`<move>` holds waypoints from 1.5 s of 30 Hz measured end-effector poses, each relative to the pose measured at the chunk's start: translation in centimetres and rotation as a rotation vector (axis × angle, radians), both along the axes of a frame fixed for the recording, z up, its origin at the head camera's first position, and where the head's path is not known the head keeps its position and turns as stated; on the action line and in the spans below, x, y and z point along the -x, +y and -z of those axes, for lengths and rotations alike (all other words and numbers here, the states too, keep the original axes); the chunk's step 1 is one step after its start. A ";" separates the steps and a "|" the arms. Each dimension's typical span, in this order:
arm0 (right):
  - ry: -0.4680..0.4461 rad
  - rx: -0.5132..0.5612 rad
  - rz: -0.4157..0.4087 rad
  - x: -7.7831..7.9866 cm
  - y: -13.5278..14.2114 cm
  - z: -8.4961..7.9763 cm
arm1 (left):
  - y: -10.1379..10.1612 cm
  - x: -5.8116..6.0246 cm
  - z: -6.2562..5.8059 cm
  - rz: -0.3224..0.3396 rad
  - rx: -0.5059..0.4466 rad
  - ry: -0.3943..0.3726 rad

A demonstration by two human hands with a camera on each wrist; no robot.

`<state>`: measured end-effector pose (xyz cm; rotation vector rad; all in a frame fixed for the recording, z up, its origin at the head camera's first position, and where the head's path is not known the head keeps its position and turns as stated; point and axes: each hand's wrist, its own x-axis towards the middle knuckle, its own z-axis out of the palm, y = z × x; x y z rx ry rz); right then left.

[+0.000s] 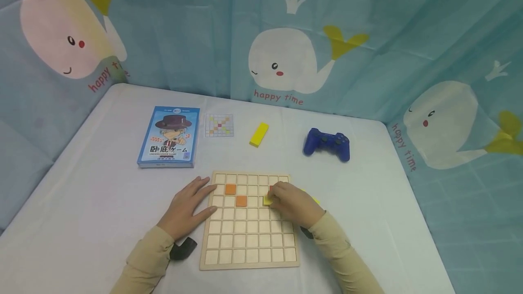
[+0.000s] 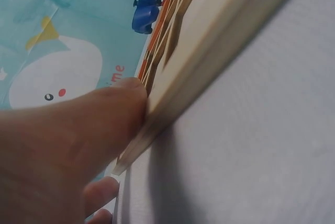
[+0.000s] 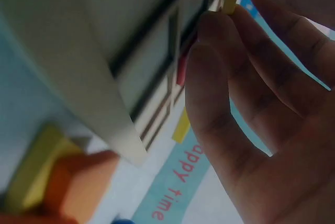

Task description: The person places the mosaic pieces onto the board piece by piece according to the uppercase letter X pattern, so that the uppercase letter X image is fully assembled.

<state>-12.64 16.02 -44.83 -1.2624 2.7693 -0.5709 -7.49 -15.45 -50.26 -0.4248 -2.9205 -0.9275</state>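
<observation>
Pinching yellow tile [image 1: 267,201] in right hand [image 1: 296,203], thumb and fingertips drawn close together on it. Tile is at the grid board [image 1: 252,241], third row from the far edge, fifth column from the left; can't tell if it's fully seated.

Board: pale wood, seven by seven shallow square cells, thin raised dividers, plain rim. Contents: one orange tile [image 1: 230,189] in row two, column two; a second orange tile [image 1: 241,201] in row three, column three, diagonal to the first; red tile [image 1: 271,188] in row two, column six, partly covered by right hand. Pale wood shows in all of the nearer four rows.

Tile look: bright yellow, flat, square-cornered, one corner visible past the fingers; edge-on in the right wrist view.

Left hand [image 1: 188,210] is spread wide, thumb and fingers at the board's left edge.

Right wrist view also has an orange block [image 3: 78,187] and yellow piece [image 3: 31,166] beside the board, both blurred.

Behind the board: blue game box [image 1: 169,137], pattern card [image 1: 219,125], yellow bar [image 1: 259,134], blue controller [image 1: 327,144].
</observation>
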 end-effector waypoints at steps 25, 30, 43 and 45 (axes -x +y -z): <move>-0.039 -0.002 -0.040 0.3 -1.0 0.7 | 0.0 0.1 -0.4 0.006 -0.001 -0.027; -0.051 -0.007 -0.011 0.0 -0.9 0.6 | -0.1 0.1 -0.1 0.005 0.000 -0.021; 0.074 0.143 0.174 -1.6 4.8 -0.4 | -0.1 0.1 0.2 0.003 -0.005 -0.011; 0.080 0.162 0.222 -2.0 6.0 -0.3 | -0.1 0.2 0.2 0.004 -0.003 -0.009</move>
